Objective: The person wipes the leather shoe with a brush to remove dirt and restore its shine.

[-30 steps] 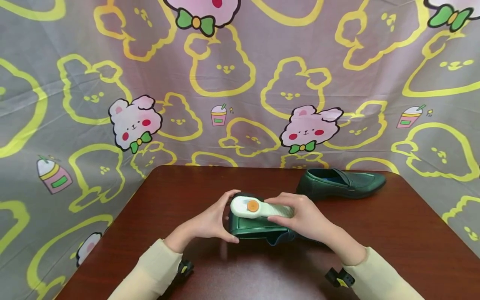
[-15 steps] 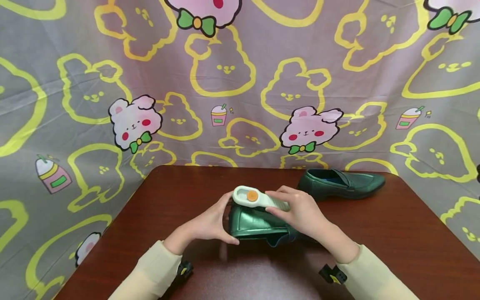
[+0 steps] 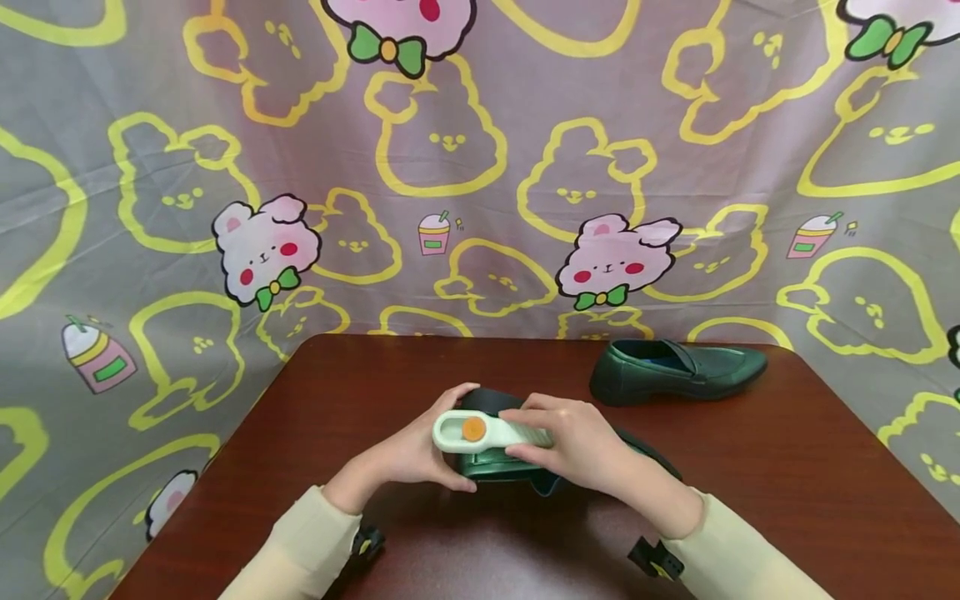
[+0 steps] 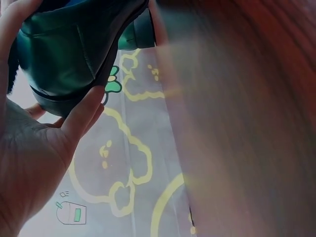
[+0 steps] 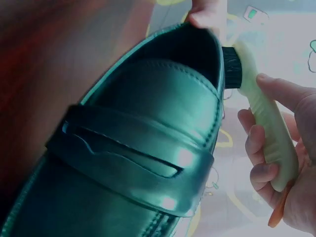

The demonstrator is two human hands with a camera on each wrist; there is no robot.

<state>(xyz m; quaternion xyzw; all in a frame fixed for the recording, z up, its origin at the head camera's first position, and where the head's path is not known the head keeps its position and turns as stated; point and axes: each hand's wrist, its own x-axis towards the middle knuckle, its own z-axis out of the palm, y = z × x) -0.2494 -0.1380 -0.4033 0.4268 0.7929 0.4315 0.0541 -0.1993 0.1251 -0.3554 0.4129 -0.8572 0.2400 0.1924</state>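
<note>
In the head view, my left hand (image 3: 408, 447) grips a shiny green loafer (image 3: 495, 472) by its heel end. The left wrist view shows the thumb and fingers spread around the back of that heel (image 4: 59, 59). The loafer is turned on its side, its opening toward me. My right hand (image 3: 585, 442) holds a pale green brush (image 3: 498, 433) with an orange button by its handle. Dark bristles (image 5: 232, 68) meet the loafer's side near the heel in the right wrist view. The brush and right hand hide part of the loafer from the head camera.
A second green loafer (image 3: 678, 371) stands upright at the back right of the dark brown table (image 3: 352, 375), toe to the right. Behind the table hangs a cartoon-printed cloth (image 3: 495, 192).
The right hand lifted the brush slightly, then brought it left and down along the loafer's side toward the heel. The left hand keeps its grip in nearly the same place.
</note>
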